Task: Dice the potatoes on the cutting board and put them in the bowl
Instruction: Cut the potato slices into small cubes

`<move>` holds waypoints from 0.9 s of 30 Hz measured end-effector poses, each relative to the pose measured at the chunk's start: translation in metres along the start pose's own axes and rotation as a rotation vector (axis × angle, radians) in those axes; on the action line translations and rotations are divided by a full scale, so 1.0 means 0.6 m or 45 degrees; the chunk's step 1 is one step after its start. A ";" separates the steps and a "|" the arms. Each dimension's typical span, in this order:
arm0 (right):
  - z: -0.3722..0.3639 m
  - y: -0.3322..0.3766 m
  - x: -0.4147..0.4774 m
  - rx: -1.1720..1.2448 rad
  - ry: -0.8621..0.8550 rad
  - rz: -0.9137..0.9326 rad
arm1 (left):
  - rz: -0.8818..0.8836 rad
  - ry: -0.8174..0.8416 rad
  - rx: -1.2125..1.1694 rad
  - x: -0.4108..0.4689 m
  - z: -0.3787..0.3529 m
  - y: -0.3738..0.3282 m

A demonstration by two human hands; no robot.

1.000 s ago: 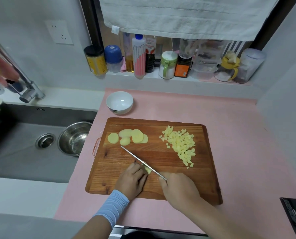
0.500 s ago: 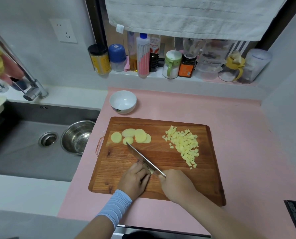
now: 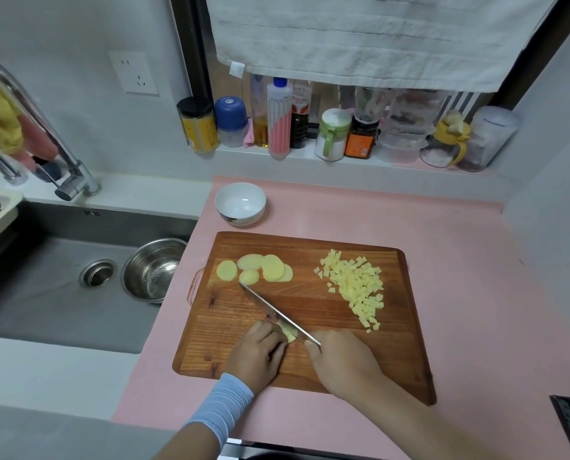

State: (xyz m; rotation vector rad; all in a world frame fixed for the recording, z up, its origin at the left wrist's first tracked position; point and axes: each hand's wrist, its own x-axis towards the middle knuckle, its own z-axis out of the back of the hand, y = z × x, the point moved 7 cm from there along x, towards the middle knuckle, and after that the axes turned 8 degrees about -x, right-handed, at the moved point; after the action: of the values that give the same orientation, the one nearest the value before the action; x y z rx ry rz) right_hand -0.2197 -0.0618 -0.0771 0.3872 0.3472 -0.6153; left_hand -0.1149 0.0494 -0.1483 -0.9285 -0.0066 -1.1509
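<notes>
Dicing step — your left hand (image 3: 260, 353) curls fingers (image 3: 272, 336) onto the potato strips (image 3: 290, 335), right hand (image 3: 341, 361) grips the knife (image 3: 273, 312). Next: fingers clear, cut across.

Grey walls (image 3: 77, 134) enclose a pink counter (image 3: 459, 260): steel sink (image 3: 44, 310) to its left, jar-lined ledge (image 3: 305, 153) behind, white towel (image 3: 376, 38) above.

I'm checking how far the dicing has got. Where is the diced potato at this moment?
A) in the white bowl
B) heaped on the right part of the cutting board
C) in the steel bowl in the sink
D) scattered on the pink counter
B: the diced potato lies heaped on the right part of the cutting board, while the white bowl behind the board shows only its bare white inside.
</notes>
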 end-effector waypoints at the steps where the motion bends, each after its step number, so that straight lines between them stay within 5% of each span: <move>1: 0.001 -0.001 -0.006 0.005 -0.008 0.004 | 0.001 -0.002 -0.004 0.000 0.000 0.000; 27: -0.031 -0.001 0.032 0.144 0.092 -0.090 | 0.021 -0.058 0.027 -0.020 0.003 0.007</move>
State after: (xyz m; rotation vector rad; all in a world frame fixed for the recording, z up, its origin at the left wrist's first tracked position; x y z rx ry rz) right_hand -0.2092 -0.0632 -0.1016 0.5082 0.3972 -0.6932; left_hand -0.1160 0.0603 -0.1551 -0.9342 -0.0479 -1.1126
